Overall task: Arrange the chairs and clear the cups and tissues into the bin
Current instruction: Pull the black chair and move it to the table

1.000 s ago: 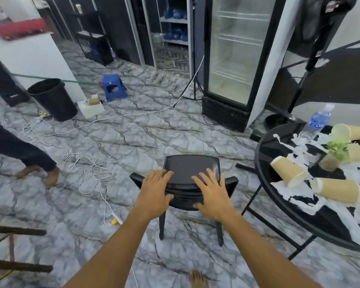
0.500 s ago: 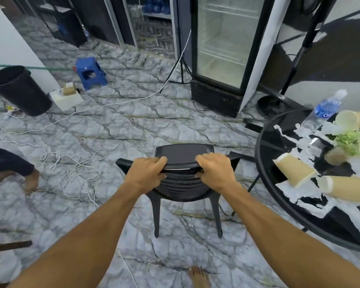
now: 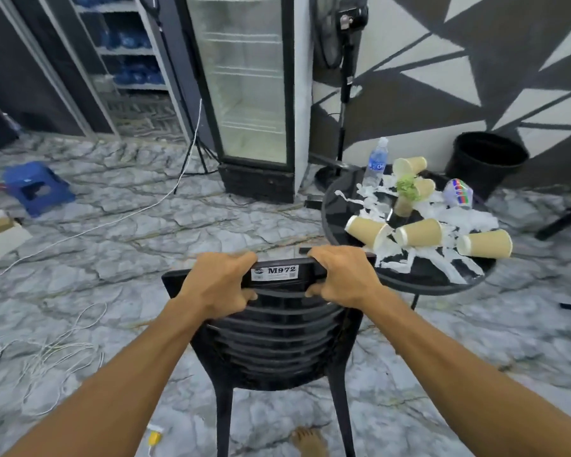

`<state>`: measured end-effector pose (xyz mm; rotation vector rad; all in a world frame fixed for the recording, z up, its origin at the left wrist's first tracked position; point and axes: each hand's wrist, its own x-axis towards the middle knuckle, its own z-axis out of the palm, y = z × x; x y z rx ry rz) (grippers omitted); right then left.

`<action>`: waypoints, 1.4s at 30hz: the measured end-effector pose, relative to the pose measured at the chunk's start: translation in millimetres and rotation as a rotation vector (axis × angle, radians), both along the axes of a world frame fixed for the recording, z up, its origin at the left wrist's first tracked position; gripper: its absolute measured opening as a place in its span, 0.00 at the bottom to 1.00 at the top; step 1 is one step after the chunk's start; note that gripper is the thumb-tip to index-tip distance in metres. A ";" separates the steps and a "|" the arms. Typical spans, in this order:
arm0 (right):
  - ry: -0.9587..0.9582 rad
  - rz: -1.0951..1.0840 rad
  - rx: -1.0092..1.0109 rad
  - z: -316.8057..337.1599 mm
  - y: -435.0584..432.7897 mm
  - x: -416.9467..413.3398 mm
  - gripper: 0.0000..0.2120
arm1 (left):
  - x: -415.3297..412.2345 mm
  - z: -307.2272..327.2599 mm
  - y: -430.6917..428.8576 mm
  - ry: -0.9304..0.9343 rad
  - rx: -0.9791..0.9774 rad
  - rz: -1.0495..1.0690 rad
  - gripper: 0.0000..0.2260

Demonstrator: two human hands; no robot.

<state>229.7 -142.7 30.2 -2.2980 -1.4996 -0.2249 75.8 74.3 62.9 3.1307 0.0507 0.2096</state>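
Because my left hand (image 3: 219, 285) and right hand (image 3: 343, 278) both curl round the top rail of the black slatted plastic chair (image 3: 277, 344), my fingertips and its seat are hidden, and its legs are cut off below. Just past its right corner stands the round black glass table (image 3: 338, 209), strewn with tipped tan paper cups (image 3: 419, 233) and torn white tissues (image 3: 465, 221). Beyond the table's far edge a round black bin (image 3: 488, 159) stands on the grey marbled floor (image 3: 112, 245), its inside too dark to read.

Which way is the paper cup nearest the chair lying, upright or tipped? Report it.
Tipped. The paper cup lies on its side on the black table, its open mouth facing right, amid tissue strips.
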 end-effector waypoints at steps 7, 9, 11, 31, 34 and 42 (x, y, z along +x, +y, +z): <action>0.035 -0.286 -0.078 -5.6 -131.4 -41.5 0.28 | 13.7 -5.8 -102.8 0.030 -0.009 -0.237 0.20; 0.028 -0.342 -0.069 -9.2 -168.7 -52.3 0.28 | 19.9 -11.4 -131.8 0.008 -0.022 -0.322 0.21; -0.004 -0.389 -0.020 -13.7 -205.4 -64.0 0.28 | 26.7 -19.3 -159.6 -0.032 -0.028 -0.445 0.24; 0.046 -0.803 -0.016 -49.2 -436.1 -35.2 0.30 | 119.0 -60.2 -367.7 -0.061 -0.181 -0.548 0.25; 0.070 -0.812 -0.007 -45.3 -433.0 -16.1 0.30 | 133.7 -61.6 -354.3 -0.088 -0.185 -0.473 0.31; 0.128 -0.816 0.038 -41.4 -435.0 37.4 0.30 | 184.0 -56.1 -355.2 -0.226 -0.189 -0.464 0.35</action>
